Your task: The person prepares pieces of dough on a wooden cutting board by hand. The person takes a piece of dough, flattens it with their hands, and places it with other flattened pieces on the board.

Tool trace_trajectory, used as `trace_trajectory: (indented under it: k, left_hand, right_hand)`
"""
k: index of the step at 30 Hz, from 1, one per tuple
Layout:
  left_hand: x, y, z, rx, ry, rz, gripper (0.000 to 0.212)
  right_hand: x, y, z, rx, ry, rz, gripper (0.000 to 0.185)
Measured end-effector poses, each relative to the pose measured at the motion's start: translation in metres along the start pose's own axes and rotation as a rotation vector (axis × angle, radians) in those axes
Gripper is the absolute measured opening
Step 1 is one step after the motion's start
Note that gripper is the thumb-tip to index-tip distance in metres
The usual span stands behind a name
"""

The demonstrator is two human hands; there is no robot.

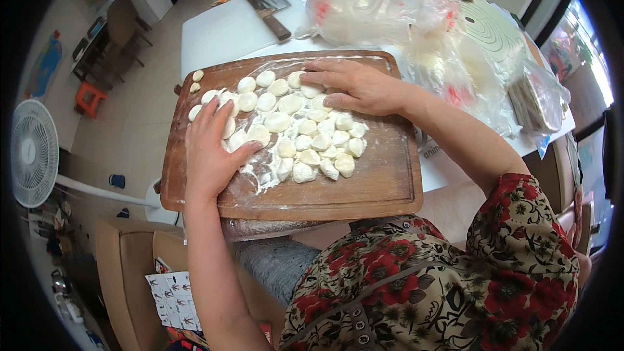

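Note:
Several floured dough pieces lie on a wooden cutting board (pixel 341 200) with a groove along its edge. Flattened dough discs (pixel 266 102) spread over the upper and left part, while plumper dough lumps (pixel 321 142) crowd together right of the middle. My left hand (pixel 209 144) rests over the discs at the left, thumb spread from the fingers, hiding some of them. At the upper right, my right hand (pixel 353 85) lies palm down on other discs, its fingers pointing left. Two small dough bits (pixel 196 80) sit near the board's upper left corner. Loose white flour (pixel 265 183) is scattered around.
Behind the board, a cleaver (pixel 268 9) lies on a white cutting board (pixel 224 34). Clear plastic bags (pixel 360 5) fill the table's back and right, near a pale green mat (pixel 492 29). A white fan (pixel 34 153) stands left, beyond a tan chair (pixel 126 273).

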State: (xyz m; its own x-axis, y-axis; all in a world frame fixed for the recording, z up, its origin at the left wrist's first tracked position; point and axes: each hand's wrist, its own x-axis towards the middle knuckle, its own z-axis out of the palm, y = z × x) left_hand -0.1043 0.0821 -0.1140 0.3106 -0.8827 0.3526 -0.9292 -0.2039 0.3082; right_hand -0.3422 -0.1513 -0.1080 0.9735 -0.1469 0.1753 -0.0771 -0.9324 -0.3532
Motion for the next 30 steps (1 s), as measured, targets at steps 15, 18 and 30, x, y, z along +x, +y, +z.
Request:
trace_trajectory:
  k: [15,18,30]
  left_hand:
    - [0.001,-0.005,0.001,-0.072,0.108,0.090,0.063]
    - [-0.006,-0.006,-0.003,-0.103,0.242,0.189,0.050]
    - [-0.039,0.071,-0.011,-0.101,0.124,0.257,0.027]
  right_hand:
    - [0.053,-0.002,0.018,0.061,0.089,-0.299,0.044]
    - [0.051,-0.013,0.018,0.117,0.182,-0.268,0.035]
    - [0.035,-0.062,-0.004,-0.157,0.002,-0.179,0.022]
